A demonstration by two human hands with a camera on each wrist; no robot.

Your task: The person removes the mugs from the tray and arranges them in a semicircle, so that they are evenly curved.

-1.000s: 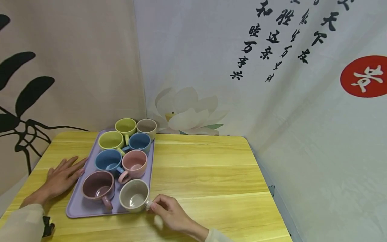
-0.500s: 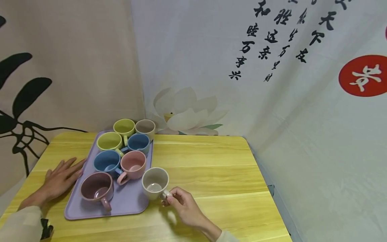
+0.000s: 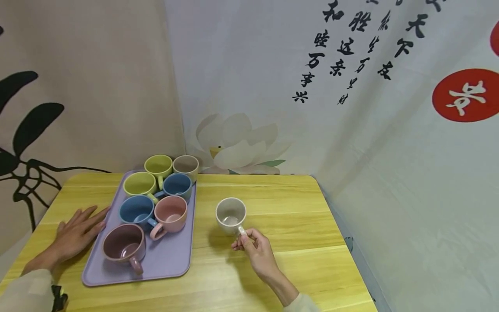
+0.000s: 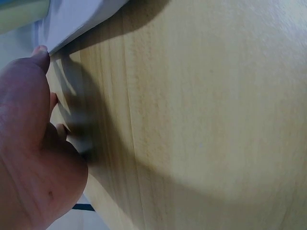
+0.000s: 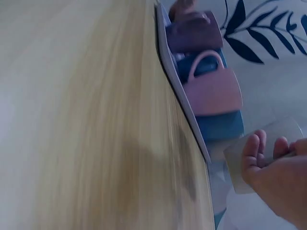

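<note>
In the head view my right hand pinches the handle of a cream-white mug, held above the table to the right of the purple tray. The right wrist view shows the same mug partly behind my fingers. My left hand lies with straight fingers against the tray's left edge. On the tray stand a mauve mug, a pink mug, blue mugs, green mugs and a greyish-beige mug.
A yellow wood-grain table carries the tray on its left part. Behind it hangs a pale cloth backdrop with black characters, a printed lotus and dark leaves. The tray's back end reaches the table's far edge.
My right hand has lifted the cream-white mug off the tray's front right corner and carried it right and away from me. The left hand stays at the tray's edge.
</note>
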